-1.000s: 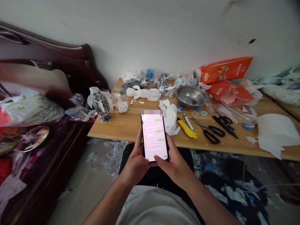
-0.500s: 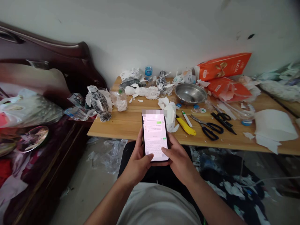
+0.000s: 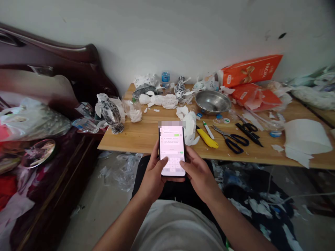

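Observation:
A smartphone (image 3: 171, 146) with a lit chat screen and an on-screen keypad is held upright over my lap, in front of the table edge. My left hand (image 3: 154, 172) grips its left side, the thumb lying over the left part of the keypad. On the other side my right hand (image 3: 197, 170) is closed round the phone, its thumb at the keypad's right edge. Fingers of both hands are partly hidden behind the phone. Just beyond it on the table lie a white paper-covered shape (image 3: 190, 127), a yellow utility knife (image 3: 206, 137) and a white marker (image 3: 208, 129).
The wooden table (image 3: 131, 141) carries scissors (image 3: 231, 139), a steel bowl (image 3: 213, 101), a toilet roll (image 3: 307, 136), orange tissue packs (image 3: 251, 71) and a black-and-white papered figure (image 3: 111, 113). A bed (image 3: 52, 195) stands left. Plastic scraps (image 3: 127, 172) litter the floor.
The phone's on-screen keyboard has switched from a full letter layout to a larger-key pad. My left thumb has moved up the screen; the right thumb has also shifted slightly up.

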A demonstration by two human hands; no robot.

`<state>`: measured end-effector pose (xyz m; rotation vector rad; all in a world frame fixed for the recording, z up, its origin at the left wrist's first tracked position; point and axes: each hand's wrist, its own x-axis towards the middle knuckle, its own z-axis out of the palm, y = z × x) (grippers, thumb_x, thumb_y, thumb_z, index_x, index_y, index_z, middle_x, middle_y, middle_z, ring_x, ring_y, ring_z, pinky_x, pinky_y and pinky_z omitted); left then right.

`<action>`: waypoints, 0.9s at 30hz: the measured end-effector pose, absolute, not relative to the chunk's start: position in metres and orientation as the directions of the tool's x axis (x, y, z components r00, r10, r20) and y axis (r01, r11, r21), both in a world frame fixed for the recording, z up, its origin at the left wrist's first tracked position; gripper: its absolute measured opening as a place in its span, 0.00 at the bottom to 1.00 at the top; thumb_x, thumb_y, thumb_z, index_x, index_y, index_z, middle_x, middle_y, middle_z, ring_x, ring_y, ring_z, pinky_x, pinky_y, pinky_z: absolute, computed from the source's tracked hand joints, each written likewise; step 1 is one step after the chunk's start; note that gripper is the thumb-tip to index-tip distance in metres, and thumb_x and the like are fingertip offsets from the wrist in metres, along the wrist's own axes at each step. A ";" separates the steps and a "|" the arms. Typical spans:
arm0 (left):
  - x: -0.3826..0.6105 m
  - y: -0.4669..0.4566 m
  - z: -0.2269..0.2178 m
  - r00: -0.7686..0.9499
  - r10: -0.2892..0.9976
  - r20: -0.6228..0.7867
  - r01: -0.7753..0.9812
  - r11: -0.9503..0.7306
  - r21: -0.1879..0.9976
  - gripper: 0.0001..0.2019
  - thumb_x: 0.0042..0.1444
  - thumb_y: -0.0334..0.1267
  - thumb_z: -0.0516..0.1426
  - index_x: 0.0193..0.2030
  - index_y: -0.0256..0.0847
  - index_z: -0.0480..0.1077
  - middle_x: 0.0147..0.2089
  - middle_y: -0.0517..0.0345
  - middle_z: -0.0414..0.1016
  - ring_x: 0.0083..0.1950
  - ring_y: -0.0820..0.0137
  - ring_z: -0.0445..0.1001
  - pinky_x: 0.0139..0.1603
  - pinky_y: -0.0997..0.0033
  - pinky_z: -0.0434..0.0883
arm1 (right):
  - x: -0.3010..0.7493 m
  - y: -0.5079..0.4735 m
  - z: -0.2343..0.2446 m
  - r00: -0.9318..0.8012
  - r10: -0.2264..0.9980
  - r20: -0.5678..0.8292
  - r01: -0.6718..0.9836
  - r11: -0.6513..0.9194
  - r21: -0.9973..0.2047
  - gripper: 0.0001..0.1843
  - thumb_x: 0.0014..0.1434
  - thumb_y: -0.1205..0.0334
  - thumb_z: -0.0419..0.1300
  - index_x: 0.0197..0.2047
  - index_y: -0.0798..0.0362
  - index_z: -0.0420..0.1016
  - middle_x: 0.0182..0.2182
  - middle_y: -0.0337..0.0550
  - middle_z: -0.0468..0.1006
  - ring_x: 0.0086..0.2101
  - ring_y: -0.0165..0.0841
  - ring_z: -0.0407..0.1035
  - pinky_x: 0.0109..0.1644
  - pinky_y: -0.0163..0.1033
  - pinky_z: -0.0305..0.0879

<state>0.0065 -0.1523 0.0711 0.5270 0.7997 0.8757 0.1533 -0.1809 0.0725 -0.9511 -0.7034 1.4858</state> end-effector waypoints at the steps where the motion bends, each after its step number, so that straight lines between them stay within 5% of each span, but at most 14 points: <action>1: 0.008 -0.152 0.070 0.391 0.831 -0.396 -0.473 0.550 0.688 0.43 0.61 0.39 0.62 0.77 0.65 0.45 0.69 0.52 0.71 0.53 0.51 0.82 0.45 0.47 0.84 | 0.152 -0.180 0.070 0.023 0.985 -0.172 -0.489 -0.139 -0.861 0.30 0.61 0.53 0.68 0.64 0.44 0.70 0.62 0.44 0.77 0.60 0.47 0.72 0.67 0.56 0.67; 5: 0.007 -0.153 0.068 0.451 0.820 -0.352 -0.514 0.561 0.649 0.42 0.61 0.41 0.61 0.78 0.62 0.45 0.71 0.51 0.68 0.59 0.47 0.78 0.51 0.42 0.82 | 0.148 -0.178 0.063 0.105 0.980 -0.166 -0.394 -0.113 -0.912 0.28 0.61 0.52 0.69 0.62 0.45 0.71 0.59 0.45 0.79 0.58 0.46 0.74 0.63 0.54 0.72; 10: 0.004 -0.156 0.068 0.497 0.816 -0.295 -0.516 0.552 0.655 0.51 0.52 0.29 0.60 0.78 0.66 0.42 0.76 0.56 0.61 0.68 0.44 0.70 0.60 0.39 0.76 | 0.151 -0.176 0.063 0.101 0.984 -0.150 -0.312 -0.112 -0.943 0.28 0.61 0.51 0.69 0.62 0.44 0.69 0.60 0.47 0.77 0.57 0.46 0.74 0.60 0.51 0.74; 21: -0.002 -0.154 0.073 0.534 0.805 -0.260 -0.506 0.550 0.664 0.53 0.51 0.27 0.62 0.77 0.68 0.43 0.76 0.56 0.60 0.68 0.44 0.71 0.62 0.37 0.75 | 0.163 -0.178 0.075 -0.066 0.972 -0.224 -0.557 -0.223 -0.800 0.29 0.59 0.56 0.67 0.63 0.46 0.71 0.60 0.46 0.78 0.59 0.47 0.73 0.60 0.51 0.73; 27: -0.002 -0.153 0.072 0.544 0.799 -0.256 -0.508 0.556 0.657 0.52 0.51 0.26 0.61 0.77 0.68 0.42 0.76 0.55 0.62 0.68 0.43 0.71 0.62 0.35 0.75 | 0.164 -0.177 0.069 -0.044 0.966 -0.255 -0.549 -0.237 -0.801 0.30 0.58 0.54 0.69 0.63 0.45 0.73 0.59 0.47 0.79 0.58 0.47 0.74 0.60 0.53 0.73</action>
